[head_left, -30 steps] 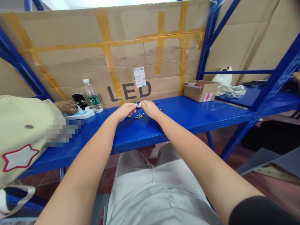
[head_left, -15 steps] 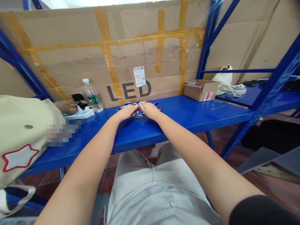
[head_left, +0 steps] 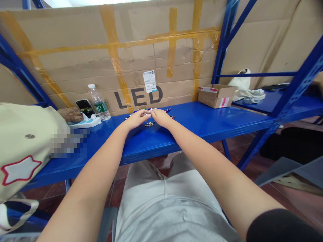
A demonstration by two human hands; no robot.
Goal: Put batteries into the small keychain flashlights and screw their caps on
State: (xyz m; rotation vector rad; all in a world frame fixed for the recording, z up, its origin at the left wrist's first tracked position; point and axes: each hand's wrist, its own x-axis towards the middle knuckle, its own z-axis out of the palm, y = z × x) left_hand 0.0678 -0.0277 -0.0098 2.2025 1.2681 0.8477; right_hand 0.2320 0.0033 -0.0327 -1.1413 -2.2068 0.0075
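Several thin coloured pens [head_left: 167,110] lie on the blue table [head_left: 196,121] near its back, partly covered by my hands. My left hand [head_left: 137,119] is over the left part of them, its fingers bent and pointing right; what they hold, if anything, is too small to tell. My right hand [head_left: 159,117] meets it at the fingertips, over the right part of the pens, with its fingers close together. Just in front of both hands rests a small cluster of shiny metallic pieces [head_left: 149,124].
A water bottle [head_left: 100,103], a phone [head_left: 85,107], a white power strip [head_left: 87,123] and a brown fluffy item [head_left: 70,114] stand back left. A cream bag [head_left: 30,134] is at the left. An open cardboard box [head_left: 216,96] sits back right.
My left hand's fingers have shifted slightly, with the thumb now nearer my right hand's fingertips. My right hand has barely moved.
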